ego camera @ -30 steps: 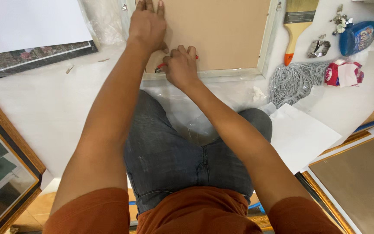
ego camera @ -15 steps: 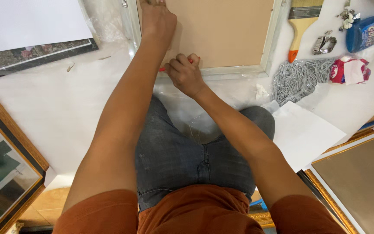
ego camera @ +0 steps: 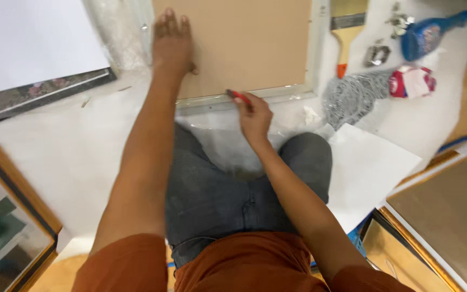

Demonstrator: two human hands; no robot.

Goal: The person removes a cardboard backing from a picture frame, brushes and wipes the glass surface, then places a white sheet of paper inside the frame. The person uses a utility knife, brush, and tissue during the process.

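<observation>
My left hand (ego camera: 173, 44) lies flat, fingers apart, on the brown backing board (ego camera: 249, 38) of a pale-framed picture lying face down. My right hand (ego camera: 255, 116) grips a small red-handled tool (ego camera: 239, 97), its tip at the lower edge of the frame (ego camera: 277, 93) where board and frame meet. I am sitting on the floor with my knees drawn up under my arms.
A wide paintbrush (ego camera: 345, 30), a blue spray bottle (ego camera: 425, 33), a red-and-white packet (ego camera: 412, 82), metal clips (ego camera: 377, 54) and a grey rag (ego camera: 352, 97) lie to the right. White sheets (ego camera: 371, 162) and gold-framed pictures (ego camera: 449, 216) flank me; another frame (ego camera: 6, 227) sits at left.
My right hand has slid to the right along the frame's lower edge with the red tool. The left hand stays pressed on the board; the view has shifted slightly.
</observation>
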